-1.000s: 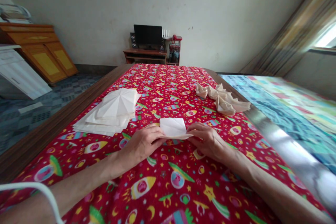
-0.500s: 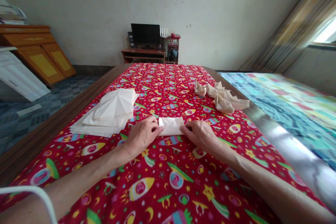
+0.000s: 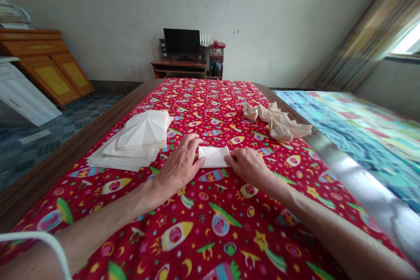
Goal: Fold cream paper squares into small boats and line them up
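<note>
A small folded rectangle of white paper lies flat on the red patterned cloth in front of me. At its left edge, my left hand rests its thumb on the lower corner, with the fingers lifted and apart from the thumb. My right hand pinches the paper's right edge, its fingers curled together. To the left lies a stack of creased cream paper sheets, the top one with folds fanning out from a point. Several folded paper pieces with pointed tips lie in a cluster on the right.
The red cloth with rockets and stars covers a long brown table. A white cable crosses near my left forearm. Beyond the table stands a desk with a monitor. A bed is on the right, a wooden cabinet on the left.
My left hand's fingers have lifted and spread away from the paper's upper left corner, while its thumb stays at the edge. My right hand and the paper have hardly moved.
</note>
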`<act>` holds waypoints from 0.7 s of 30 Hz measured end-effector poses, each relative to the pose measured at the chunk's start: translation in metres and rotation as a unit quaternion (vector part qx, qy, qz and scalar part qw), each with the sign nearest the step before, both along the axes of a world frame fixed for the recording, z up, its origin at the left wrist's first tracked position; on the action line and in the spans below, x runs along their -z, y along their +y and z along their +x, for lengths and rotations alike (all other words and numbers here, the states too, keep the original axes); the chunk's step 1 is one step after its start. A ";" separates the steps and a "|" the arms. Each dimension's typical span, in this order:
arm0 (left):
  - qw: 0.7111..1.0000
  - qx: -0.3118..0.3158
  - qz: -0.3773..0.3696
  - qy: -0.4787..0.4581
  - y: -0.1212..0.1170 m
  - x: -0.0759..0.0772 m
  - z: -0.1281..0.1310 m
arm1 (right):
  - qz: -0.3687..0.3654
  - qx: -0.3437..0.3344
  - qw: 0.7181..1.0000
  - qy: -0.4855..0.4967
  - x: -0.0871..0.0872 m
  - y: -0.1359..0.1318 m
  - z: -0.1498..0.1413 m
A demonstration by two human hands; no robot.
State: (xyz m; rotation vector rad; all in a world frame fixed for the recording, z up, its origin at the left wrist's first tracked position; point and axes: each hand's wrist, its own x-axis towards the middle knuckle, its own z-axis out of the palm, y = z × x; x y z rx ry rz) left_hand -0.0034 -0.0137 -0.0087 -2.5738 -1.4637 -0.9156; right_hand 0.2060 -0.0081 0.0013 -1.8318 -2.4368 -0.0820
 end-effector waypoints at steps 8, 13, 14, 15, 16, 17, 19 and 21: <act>0.971 0.163 -0.058 0.168 -0.027 0.008 0.016 | 0.008 -0.018 1.000 0.011 0.002 0.000 0.001; 0.971 0.160 -0.057 0.166 -0.028 0.010 0.015 | 0.030 -0.019 0.999 0.034 0.006 0.000 0.002; 0.972 0.158 -0.054 0.163 -0.028 0.009 0.015 | 0.039 -0.018 0.998 0.047 0.007 0.000 0.003; 0.973 0.156 -0.053 0.161 -0.028 0.009 0.015 | 0.054 -0.022 0.996 0.062 0.008 -0.002 0.004; 0.974 0.154 -0.054 0.159 -0.029 0.008 0.015 | 0.078 -0.036 0.993 0.078 0.009 -0.004 0.006; 0.974 0.154 -0.056 0.159 -0.029 0.008 0.015 | 0.106 -0.061 0.988 0.094 0.010 -0.007 0.008; 0.973 0.157 -0.059 0.158 -0.030 0.008 0.015 | 0.161 -0.168 0.965 0.120 0.011 -0.017 0.010; 0.973 0.161 -0.059 0.154 -0.030 0.009 0.016 | 0.155 -0.291 0.936 0.124 0.012 -0.030 0.010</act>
